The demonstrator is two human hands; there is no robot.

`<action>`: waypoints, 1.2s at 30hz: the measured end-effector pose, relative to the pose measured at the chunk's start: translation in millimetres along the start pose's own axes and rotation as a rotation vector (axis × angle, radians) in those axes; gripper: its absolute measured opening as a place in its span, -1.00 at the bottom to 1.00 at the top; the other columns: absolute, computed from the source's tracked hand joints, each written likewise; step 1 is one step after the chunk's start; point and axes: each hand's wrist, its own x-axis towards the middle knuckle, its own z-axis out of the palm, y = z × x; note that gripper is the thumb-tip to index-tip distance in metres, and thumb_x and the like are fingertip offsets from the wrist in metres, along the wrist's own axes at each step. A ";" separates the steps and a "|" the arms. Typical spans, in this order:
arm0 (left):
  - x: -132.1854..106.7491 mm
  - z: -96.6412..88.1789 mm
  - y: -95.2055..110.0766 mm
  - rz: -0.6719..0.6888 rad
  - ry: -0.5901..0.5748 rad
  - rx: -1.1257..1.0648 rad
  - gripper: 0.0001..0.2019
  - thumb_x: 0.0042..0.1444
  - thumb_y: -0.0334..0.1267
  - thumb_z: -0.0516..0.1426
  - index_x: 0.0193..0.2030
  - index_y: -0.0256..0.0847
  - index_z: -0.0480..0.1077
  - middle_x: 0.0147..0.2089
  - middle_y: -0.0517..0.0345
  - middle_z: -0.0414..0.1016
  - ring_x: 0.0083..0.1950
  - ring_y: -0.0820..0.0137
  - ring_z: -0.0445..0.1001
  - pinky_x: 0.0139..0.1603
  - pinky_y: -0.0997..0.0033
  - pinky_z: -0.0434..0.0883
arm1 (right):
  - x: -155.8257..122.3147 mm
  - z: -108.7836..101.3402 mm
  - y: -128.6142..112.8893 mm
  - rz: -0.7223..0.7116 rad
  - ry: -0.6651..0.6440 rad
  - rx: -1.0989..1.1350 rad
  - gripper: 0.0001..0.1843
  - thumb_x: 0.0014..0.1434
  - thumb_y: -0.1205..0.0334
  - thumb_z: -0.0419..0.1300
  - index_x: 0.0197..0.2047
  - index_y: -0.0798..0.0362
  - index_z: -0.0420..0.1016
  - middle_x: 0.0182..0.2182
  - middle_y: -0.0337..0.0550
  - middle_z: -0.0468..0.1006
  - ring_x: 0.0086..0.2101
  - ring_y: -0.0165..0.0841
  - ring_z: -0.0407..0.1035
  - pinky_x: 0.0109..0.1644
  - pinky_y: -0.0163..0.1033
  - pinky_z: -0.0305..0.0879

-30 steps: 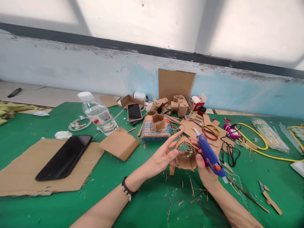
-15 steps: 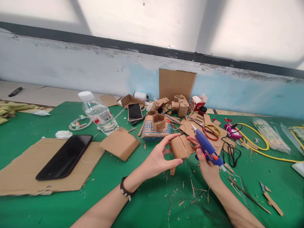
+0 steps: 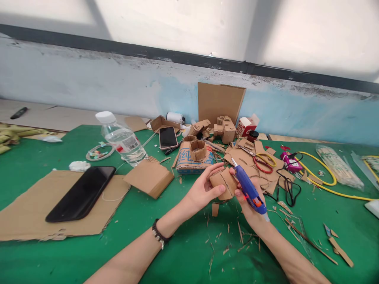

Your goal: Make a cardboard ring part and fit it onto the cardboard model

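Observation:
My left hand (image 3: 206, 188) grips a small folded cardboard piece (image 3: 222, 184) by its left side, thumb in front and fingers behind. A seam runs across the face of that piece. In my right hand (image 3: 251, 203) is a blue hot glue gun (image 3: 248, 187), its nozzle pointing up and left, with a small red light near the grip. The right fingertips also touch the right edge of the cardboard piece. Just beyond the hands stands a blue-lettered cardboard body (image 3: 192, 159) with a ring-shaped cardboard tube (image 3: 198, 150) on top.
A water bottle (image 3: 122, 139), a bent cardboard panel (image 3: 149, 176) and a large black phone (image 3: 81, 193) stand or lie to the left. Scissors (image 3: 263, 165), a purple adapter (image 3: 291, 162) and a yellow cable (image 3: 334, 191) lie right. A cardboard camera model (image 3: 225, 130) stands behind; scraps litter the green table.
My right hand has moved left with the glue gun, closing its fingers on the cardboard piece's right edge. The piece has tilted slightly in my left hand.

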 end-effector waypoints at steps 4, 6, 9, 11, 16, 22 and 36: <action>-2.1 9.2 -1.1 -0.112 0.078 -0.226 0.17 -0.11 0.10 0.63 0.58 -0.05 0.22 0.52 -0.28 0.42 0.46 -0.12 0.54 0.41 -0.03 0.55 | -1.0 5.2 -1.5 -0.067 -0.011 -0.042 -0.66 0.37 0.01 0.42 0.15 -0.13 0.59 -0.01 -0.12 0.76 -0.11 -0.16 0.69 0.01 -0.08 0.69; -4.0 13.6 0.6 -0.167 0.083 -0.319 0.22 -0.07 0.03 0.63 0.64 0.01 0.11 0.41 -0.22 0.55 0.34 -0.08 0.63 0.32 0.02 0.59 | -0.8 6.9 -1.1 -0.105 -0.035 -0.062 -0.65 0.40 -0.01 0.40 0.18 -0.13 0.57 0.03 -0.07 0.75 -0.09 -0.14 0.70 0.04 -0.02 0.70; -5.2 16.1 3.1 -0.184 0.076 -0.333 0.19 0.00 0.00 0.60 0.66 0.03 0.07 0.28 -0.15 0.64 0.24 -0.02 0.68 0.24 0.06 0.61 | 0.4 5.9 -0.6 -0.146 -0.084 -0.070 -0.66 0.45 -0.06 0.36 0.19 -0.15 0.55 0.06 -0.02 0.75 -0.13 -0.14 0.70 0.01 0.00 0.72; -4.0 14.4 2.8 -0.111 0.089 -0.249 0.12 -0.01 0.00 0.60 0.61 0.00 0.16 0.31 -0.13 0.62 0.27 -0.02 0.65 0.29 0.05 0.59 | 1.9 2.4 -1.4 -0.144 -0.087 -0.073 -0.64 0.47 -0.09 0.34 0.19 -0.13 0.55 0.09 0.00 0.74 -0.11 -0.14 0.70 0.01 -0.01 0.72; -0.1 4.6 0.1 0.142 0.188 0.076 -0.06 0.09 -0.02 0.53 0.54 -0.05 0.24 0.40 -0.12 0.51 0.34 -0.01 0.58 0.41 -0.03 0.53 | 6.4 -8.4 -6.9 -0.027 -0.123 0.046 -0.72 0.43 -0.06 0.38 0.06 -0.10 0.62 -0.11 -0.08 0.78 -0.27 -0.22 0.68 -0.19 -0.17 0.65; -1.3 -1.6 4.3 0.257 0.288 0.311 -0.18 0.18 -0.12 0.47 0.50 -0.05 0.26 0.47 -0.12 0.44 0.43 0.03 0.52 0.52 -0.04 0.45 | 4.8 -10.7 -8.8 0.107 -0.274 0.295 -0.66 0.37 -0.15 0.43 -0.23 -0.06 0.62 -0.40 -0.22 0.66 -0.47 -0.26 0.60 -0.35 -0.21 0.50; 4.1 -6.3 -4.3 0.301 0.358 0.309 -0.27 0.10 0.00 0.56 0.36 -0.03 0.46 0.44 -0.11 0.48 0.46 -0.02 0.49 0.51 -0.08 0.47 | 6.9 -15.2 -13.4 0.252 -0.282 0.233 -0.61 0.33 -0.19 0.45 -0.29 -0.06 0.61 -0.54 -0.27 0.61 -0.62 -0.28 0.55 -0.47 -0.23 0.41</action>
